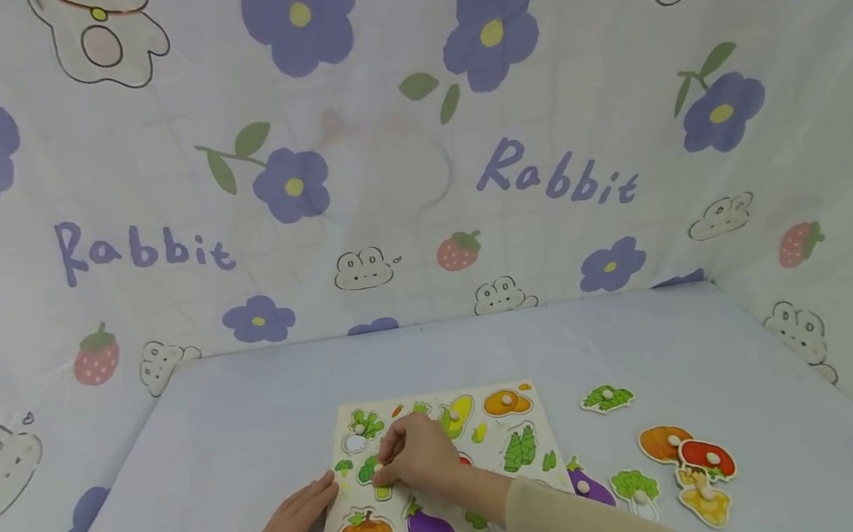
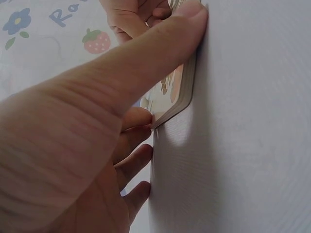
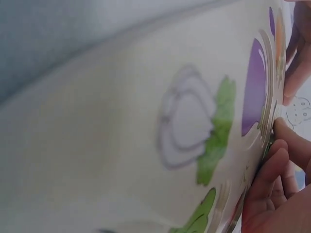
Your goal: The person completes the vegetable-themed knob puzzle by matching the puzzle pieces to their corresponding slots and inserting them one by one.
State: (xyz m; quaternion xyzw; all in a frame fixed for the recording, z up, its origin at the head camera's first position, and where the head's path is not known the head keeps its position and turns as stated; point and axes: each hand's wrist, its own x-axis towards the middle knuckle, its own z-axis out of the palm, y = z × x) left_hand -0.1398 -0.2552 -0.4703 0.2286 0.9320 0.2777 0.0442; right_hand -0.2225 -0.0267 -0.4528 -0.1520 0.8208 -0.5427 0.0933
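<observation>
My right hand (image 1: 422, 454) is over the left part of a vegetable peg puzzle board (image 1: 350, 499). Its thumb and forefinger pinch a broccoli piece (image 1: 368, 471), which lies at its printed spot; the fingers cover part of it. Whether the piece sits flush cannot be told. Along the board's left edge rests my left hand (image 1: 289, 523), fingers extended. In the left wrist view its thumb (image 2: 160, 48) lies against the board's edge. Knobbed corn (image 1: 455, 418), a leafy turnip-like piece (image 1: 366, 423) and an orange-brown piece (image 1: 506, 402) are on the board.
Right of the board lie loose pieces: a green leafy one (image 1: 606, 398), an eggplant (image 1: 589, 487), a bok choy (image 1: 637, 490), an orange one (image 1: 662, 443), a red one (image 1: 707, 459) and a yellow one (image 1: 704, 501). Behind the table hangs a printed curtain (image 1: 408, 217).
</observation>
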